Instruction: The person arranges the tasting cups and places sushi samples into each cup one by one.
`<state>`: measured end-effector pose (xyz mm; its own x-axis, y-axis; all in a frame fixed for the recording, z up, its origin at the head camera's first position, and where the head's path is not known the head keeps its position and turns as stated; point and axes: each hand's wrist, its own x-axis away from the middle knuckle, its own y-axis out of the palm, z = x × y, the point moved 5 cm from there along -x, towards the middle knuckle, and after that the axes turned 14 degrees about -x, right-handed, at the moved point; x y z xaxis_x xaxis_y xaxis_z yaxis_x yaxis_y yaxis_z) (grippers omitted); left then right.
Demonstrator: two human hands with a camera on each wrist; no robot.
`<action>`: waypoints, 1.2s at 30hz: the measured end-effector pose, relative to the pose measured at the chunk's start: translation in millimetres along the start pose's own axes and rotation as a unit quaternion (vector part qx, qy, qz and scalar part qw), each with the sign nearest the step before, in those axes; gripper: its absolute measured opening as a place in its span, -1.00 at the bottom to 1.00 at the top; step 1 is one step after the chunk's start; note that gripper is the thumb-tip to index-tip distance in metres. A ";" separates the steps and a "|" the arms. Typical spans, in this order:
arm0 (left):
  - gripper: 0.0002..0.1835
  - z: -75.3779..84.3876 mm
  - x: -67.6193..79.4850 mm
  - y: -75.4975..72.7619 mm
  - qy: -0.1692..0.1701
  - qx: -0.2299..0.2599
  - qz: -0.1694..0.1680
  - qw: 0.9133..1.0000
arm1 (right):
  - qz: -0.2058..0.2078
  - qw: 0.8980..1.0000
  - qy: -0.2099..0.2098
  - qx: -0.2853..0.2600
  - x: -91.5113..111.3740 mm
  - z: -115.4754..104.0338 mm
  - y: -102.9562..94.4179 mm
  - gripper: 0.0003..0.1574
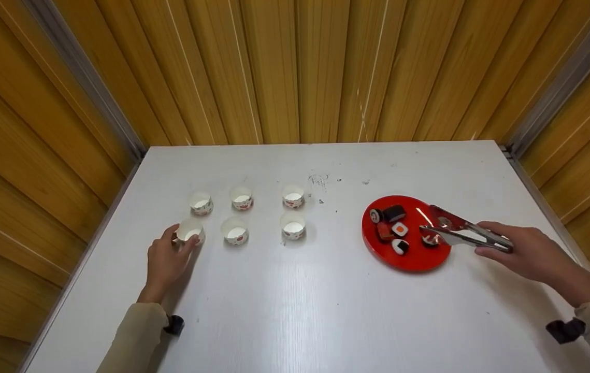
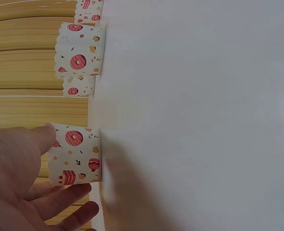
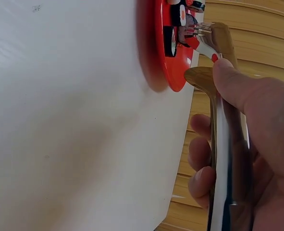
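My left hand (image 1: 164,261) holds a white paper baking cup (image 1: 189,233) between thumb and fingers, at the front left of a group of such cups. In the left wrist view this cup (image 2: 75,155) shows red doughnut prints and a scalloped rim. Over at the right, my right hand (image 1: 525,251) grips metal tongs (image 1: 481,237), their arms spread apart above a red plate (image 1: 414,263). Below the tips lies a small sushi piece (image 1: 431,240); whether they touch it I cannot tell. Other toy-like sushi, including a black-wrapped roll (image 1: 394,212) and a white piece with an orange centre (image 1: 400,229), sit left of it.
More paper cups stand upright in two rows, among them a back left cup (image 1: 201,204), a front middle cup (image 1: 235,232) and a front right cup (image 1: 293,227). The white table (image 1: 295,311) ends at a yellow wood-look wall (image 1: 320,72) behind and at the sides.
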<state>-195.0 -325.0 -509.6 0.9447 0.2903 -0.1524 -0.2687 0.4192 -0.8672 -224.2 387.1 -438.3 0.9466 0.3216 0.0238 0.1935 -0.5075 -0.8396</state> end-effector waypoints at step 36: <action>-0.33 -0.7 0.9 0.8 0.000 0.004 -0.004 1.000 | 0.003 0.999 -0.024 0.042 1.5 -3.8 7.8 -0.36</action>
<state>-194.2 -324.9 -510.7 0.9468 0.2865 -0.1466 -0.2634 0.4284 -0.8643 -220.3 380.6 -442.8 0.9337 0.3581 -0.0058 0.1639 -0.4416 -0.8821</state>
